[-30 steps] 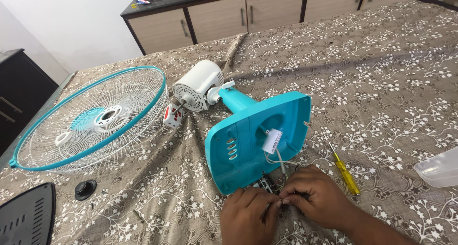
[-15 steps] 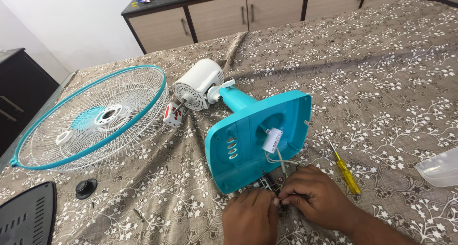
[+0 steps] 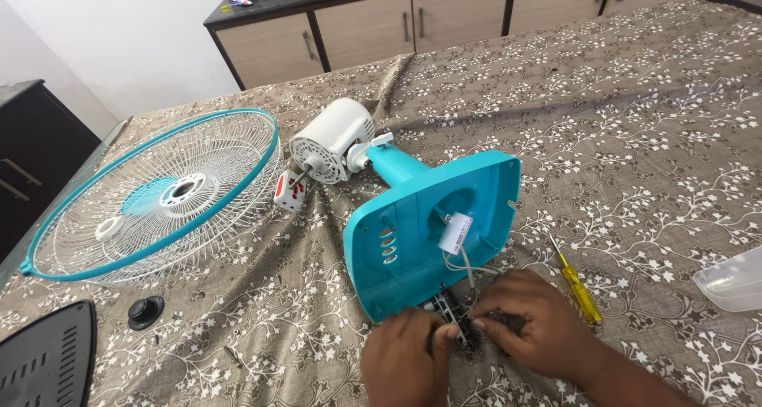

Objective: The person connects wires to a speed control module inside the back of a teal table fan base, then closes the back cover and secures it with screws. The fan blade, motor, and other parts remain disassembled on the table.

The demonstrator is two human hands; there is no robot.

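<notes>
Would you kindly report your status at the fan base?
Left hand and right hand both pinching small black part at teal fan base. Wires dangling over it. Yellow screwdriver lying beside.

Bright, even daylight throughout. Soft shadows only, no glare. Sharp focus overall, with slight wide-angle distortion at the edges.

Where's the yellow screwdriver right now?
In the head view the yellow screwdriver lies on the patterned cloth at the person's right, just beyond the right hand, between the teal fan base and a clear plastic piece.
</notes>
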